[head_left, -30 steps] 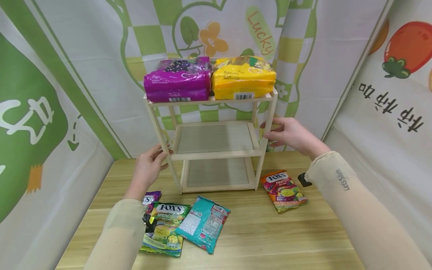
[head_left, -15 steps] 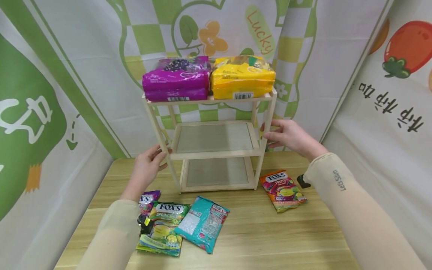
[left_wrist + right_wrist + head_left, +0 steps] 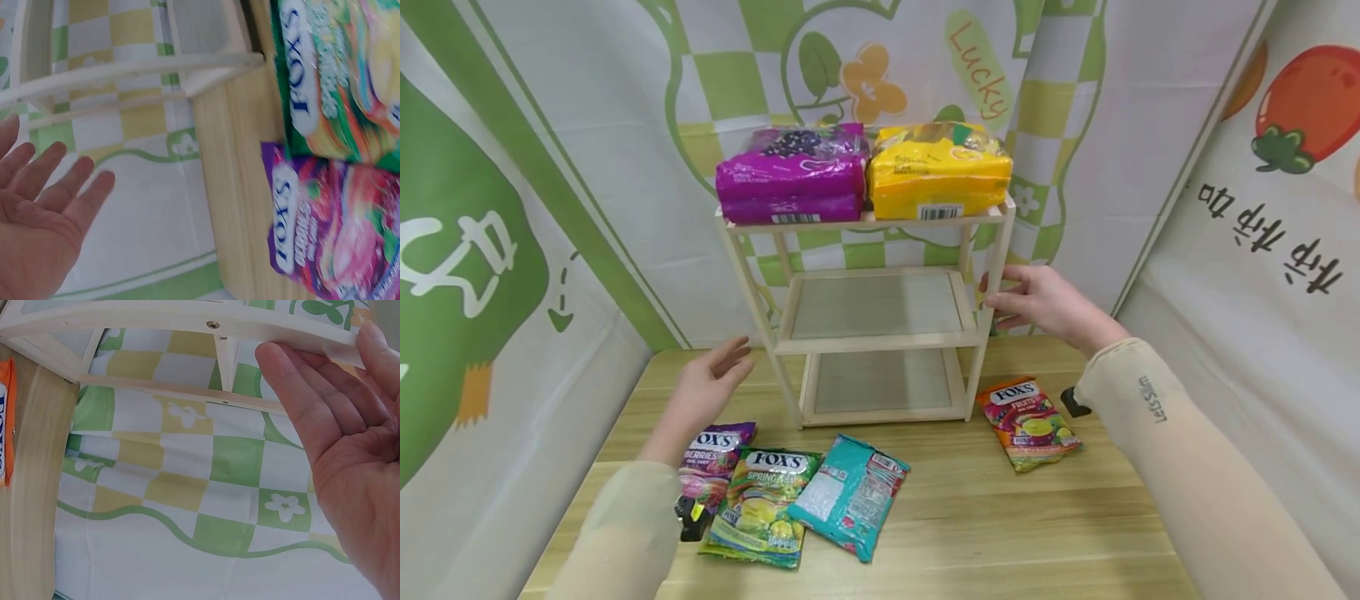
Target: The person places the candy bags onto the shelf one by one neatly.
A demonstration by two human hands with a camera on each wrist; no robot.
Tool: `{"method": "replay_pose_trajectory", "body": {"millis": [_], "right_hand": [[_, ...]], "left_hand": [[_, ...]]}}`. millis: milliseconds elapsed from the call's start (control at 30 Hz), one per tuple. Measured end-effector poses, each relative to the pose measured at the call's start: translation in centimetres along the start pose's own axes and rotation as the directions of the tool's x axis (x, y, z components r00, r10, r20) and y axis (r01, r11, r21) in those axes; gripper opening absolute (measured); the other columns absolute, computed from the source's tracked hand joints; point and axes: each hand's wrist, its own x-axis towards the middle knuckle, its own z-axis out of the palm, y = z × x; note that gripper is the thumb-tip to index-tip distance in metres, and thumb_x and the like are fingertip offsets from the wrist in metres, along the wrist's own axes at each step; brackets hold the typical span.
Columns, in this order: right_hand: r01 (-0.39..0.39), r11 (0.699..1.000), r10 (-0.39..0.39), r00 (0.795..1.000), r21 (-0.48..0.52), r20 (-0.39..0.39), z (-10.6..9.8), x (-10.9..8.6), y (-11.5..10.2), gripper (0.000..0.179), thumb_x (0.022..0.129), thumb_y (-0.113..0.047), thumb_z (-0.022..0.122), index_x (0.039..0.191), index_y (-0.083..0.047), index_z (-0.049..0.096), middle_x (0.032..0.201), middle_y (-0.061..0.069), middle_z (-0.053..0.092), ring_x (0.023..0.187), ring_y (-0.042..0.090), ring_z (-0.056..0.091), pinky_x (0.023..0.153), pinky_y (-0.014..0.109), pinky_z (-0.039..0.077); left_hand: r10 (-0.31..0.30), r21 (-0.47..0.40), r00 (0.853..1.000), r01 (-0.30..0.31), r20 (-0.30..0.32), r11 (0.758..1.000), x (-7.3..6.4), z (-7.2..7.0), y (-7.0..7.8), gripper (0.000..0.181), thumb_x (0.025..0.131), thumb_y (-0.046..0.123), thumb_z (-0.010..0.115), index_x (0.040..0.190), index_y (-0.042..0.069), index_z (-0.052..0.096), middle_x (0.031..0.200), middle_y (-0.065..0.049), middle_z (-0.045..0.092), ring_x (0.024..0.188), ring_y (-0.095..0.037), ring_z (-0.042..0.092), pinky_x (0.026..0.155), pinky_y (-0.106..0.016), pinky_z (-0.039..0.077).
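Observation:
A three-tier wooden shelf rack (image 3: pixel 880 342) stands on the table against the backdrop. My right hand (image 3: pixel 1047 307) holds its right front post, thumb in front and fingers behind; in the right wrist view, thumb and fingers (image 3: pixel 312 400) lie on both sides of the post. To the left of the rack, my left hand (image 3: pixel 703 390) is off it, holding nothing, its fingers (image 3: pixel 94 190) spread loosely in the left wrist view. On the top tier sit a purple candy bag (image 3: pixel 792 179) and a yellow candy bag (image 3: pixel 942 173), side by side.
On the table (image 3: pixel 970 525) at front left lie a purple berries candy bag (image 3: pixel 707 462), a green spring tea candy bag (image 3: pixel 763 508) and a teal bag (image 3: pixel 852 496), back side up. An orange fruits candy bag (image 3: pixel 1028 425) lies right of the rack. Printed cloth (image 3: pixel 1075 50) hangs behind.
My left hand has let go of the rack's left post and moved left and slightly down, uncovering more of the purple berries bag. The right hand has stayed on its post.

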Motion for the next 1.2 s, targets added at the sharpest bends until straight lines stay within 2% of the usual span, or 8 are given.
{"method": "replay_pose_trajectory", "body": {"millis": [200, 333, 467, 567, 733, 833, 1033, 1200], "right_hand": [[0.001, 1.000, -0.001, 1.000, -0.011, 0.001, 0.0, 0.1, 0.0, 0.046, 0.106, -0.022, 0.060, 0.147, -0.002, 0.050, 0.128, 0.026, 0.066, 0.102, 0.032, 0.073, 0.091, 0.044, 0.063], [-0.001, 1.000, 0.001, 1.000, -0.014, 0.001, 0.0, 0.1, 0.0, 0.047, 0.106, -0.023, 0.060, 0.147, -0.002, 0.049, 0.129, 0.026, 0.066, 0.103, 0.032, 0.073, 0.090, 0.043, 0.063], [0.001, 1.000, -0.001, 1.000, -0.017, 0.003, 0.0, 0.1, 0.0, 0.049, 0.106, -0.023, 0.059, 0.148, -0.001, 0.048, 0.129, 0.026, 0.066, 0.103, 0.032, 0.073, 0.090, 0.042, 0.063], [0.005, 1.000, -0.005, 1.000, -0.018, 0.004, -0.1, 0.1, 0.0, 0.048, 0.106, -0.023, 0.059, 0.148, -0.001, 0.048, 0.128, 0.026, 0.066, 0.103, 0.031, 0.073, 0.089, 0.042, 0.063], [0.009, 1.000, -0.009, 1.000, -0.015, 0.001, -0.1, 0.1, 0.0, 0.047, 0.106, -0.022, 0.059, 0.147, -0.001, 0.049, 0.127, 0.026, 0.067, 0.102, 0.031, 0.073, 0.089, 0.041, 0.064], [0.011, 1.000, -0.011, 1.000, -0.013, -0.003, -0.1, 0.1, 0.0, 0.046, 0.106, -0.021, 0.059, 0.147, -0.002, 0.050, 0.128, 0.026, 0.066, 0.105, 0.035, 0.072, 0.089, 0.041, 0.064], [0.014, 1.000, -0.014, 1.000, -0.011, -0.007, 0.0, 0.1, 0.0, 0.045, 0.106, -0.021, 0.059, 0.146, -0.004, 0.051, 0.128, 0.025, 0.066, 0.108, 0.038, 0.070, 0.088, 0.040, 0.064], [0.008, 1.000, -0.008, 1.000, -0.011, -0.008, 0.0, 0.1, 0.0, 0.045, 0.106, -0.021, 0.060, 0.146, -0.004, 0.051, 0.128, 0.025, 0.066, 0.106, 0.035, 0.071, 0.089, 0.040, 0.064]], "left_hand": [[-0.057, 0.053, 0.997, 0.054, 0.051, 0.997, -0.9, -0.7, -1.5, 0.071, 0.108, 0.043, 0.050, 0.162, 0.004, 0.024, 0.163, -0.026, 0.029, 0.147, -0.052, 0.027, 0.119, -0.068, 0.027], [-0.104, 0.141, 0.990, 0.090, 0.091, 0.986, -1.4, -1.0, -2.8, 0.080, 0.106, 0.044, 0.053, 0.162, 0.001, 0.016, 0.161, -0.034, 0.022, 0.145, -0.060, 0.022, 0.116, -0.075, 0.023], [-0.183, 0.216, 0.971, 0.147, 0.154, 0.965, -1.9, -1.2, -4.1, 0.094, 0.103, 0.051, 0.055, 0.162, -0.001, 0.003, 0.160, -0.041, 0.010, 0.142, -0.065, 0.016, 0.114, -0.079, 0.019], [-0.222, 0.250, 0.959, 0.174, 0.178, 0.953, -2.4, -1.3, -4.9, 0.101, 0.102, 0.053, 0.056, 0.160, -0.007, -0.001, 0.159, -0.044, 0.006, 0.142, -0.066, 0.012, 0.115, -0.078, 0.017], [-0.292, 0.261, 0.936, 0.237, 0.196, 0.936, -3.0, -1.2, -6.2, 0.107, 0.100, 0.051, 0.059, 0.157, -0.012, -0.006, 0.156, -0.047, -0.002, 0.142, -0.068, 0.004, 0.115, -0.079, 0.012], [-0.317, 0.272, 0.928, 0.259, 0.195, 0.927, -3.3, -1.2, -7.2, 0.110, 0.099, 0.050, 0.062, 0.155, -0.014, -0.008, 0.154, -0.050, -0.003, 0.140, -0.070, 0.003, 0.113, -0.081, 0.012], [-0.384, 0.268, 0.900, 0.326, 0.205, 0.907, -4.0, -1.0, -8.6, 0.119, 0.096, 0.054, 0.065, 0.155, -0.010, -0.017, 0.152, -0.051, -0.008, 0.138, -0.071, -0.002, 0.110, -0.083, 0.011], [-0.425, 0.245, 0.878, 0.372, 0.220, 0.895, -4.5, -0.8, -9.2, 0.129, 0.092, 0.060, 0.068, 0.153, -0.009, -0.022, 0.152, -0.051, -0.005, 0.138, -0.071, 0.003, 0.112, -0.081, 0.015]]}}
